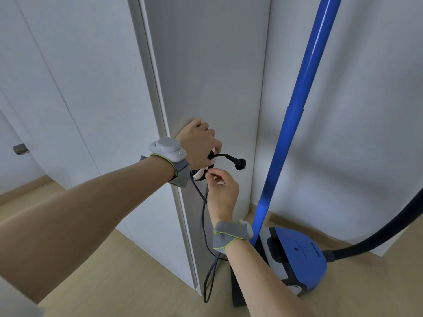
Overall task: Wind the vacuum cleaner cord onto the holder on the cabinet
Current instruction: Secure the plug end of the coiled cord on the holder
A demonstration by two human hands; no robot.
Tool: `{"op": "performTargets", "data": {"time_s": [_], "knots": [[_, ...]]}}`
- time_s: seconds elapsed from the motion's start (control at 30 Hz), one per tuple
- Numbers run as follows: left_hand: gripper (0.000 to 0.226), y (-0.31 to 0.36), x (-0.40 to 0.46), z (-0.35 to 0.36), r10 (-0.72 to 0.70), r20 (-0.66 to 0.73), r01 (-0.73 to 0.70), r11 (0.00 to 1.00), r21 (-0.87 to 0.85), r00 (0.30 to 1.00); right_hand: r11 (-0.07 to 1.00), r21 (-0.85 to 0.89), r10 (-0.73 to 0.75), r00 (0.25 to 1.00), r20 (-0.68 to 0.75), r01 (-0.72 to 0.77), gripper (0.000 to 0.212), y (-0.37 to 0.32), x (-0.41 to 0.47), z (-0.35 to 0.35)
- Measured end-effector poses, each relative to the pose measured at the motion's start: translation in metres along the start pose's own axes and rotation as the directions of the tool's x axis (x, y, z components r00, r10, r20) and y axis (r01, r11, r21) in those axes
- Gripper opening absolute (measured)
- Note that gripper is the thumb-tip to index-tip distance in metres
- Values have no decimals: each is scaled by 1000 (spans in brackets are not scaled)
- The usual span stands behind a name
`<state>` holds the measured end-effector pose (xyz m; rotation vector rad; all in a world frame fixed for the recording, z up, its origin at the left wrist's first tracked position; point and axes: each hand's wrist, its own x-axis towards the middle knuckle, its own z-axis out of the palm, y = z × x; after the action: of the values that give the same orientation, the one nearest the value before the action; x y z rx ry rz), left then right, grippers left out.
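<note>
Left hand (198,145) grip curls over cord (203,216) coils on holder (200,173), mostly hidden, on cabinet side (206,76). Right hand (222,191) pinches cord below. Plug (239,162) juts free; slack hangs to floor (126,271).

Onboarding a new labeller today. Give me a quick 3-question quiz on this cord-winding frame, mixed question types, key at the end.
1. True or false: the plug is pushed into a wall socket.
2. Multiple choice: what is the right hand doing? A) resting on the blue tube B) pinching the cord just below the holder C) hanging idle
3. Fill in: the left hand holds the cord against the ___.

Key
1. False: the plug hangs free beside the left hand, in front of the cabinet.
2. B
3. holder
</note>
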<state>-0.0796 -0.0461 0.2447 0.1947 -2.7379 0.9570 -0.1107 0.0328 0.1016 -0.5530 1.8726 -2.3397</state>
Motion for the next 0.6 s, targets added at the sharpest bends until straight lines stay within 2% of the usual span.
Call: {"op": "performTargets", "data": {"time_s": [0.17,0.4,0.6], "knots": [[23,8,4,11,-40,-13,40,999,-8,999,998,-36,-43,999,-17,42,11,3,3,2],[28,6,2,7,-55,56,55,998,-5,997,990,-134,-23,993,112,38,12,-7,7,-11],[32,6,0,2,-64,48,65,998,-13,997,999,-54,15,988,157,-7,20,-23,18,-24]]}}
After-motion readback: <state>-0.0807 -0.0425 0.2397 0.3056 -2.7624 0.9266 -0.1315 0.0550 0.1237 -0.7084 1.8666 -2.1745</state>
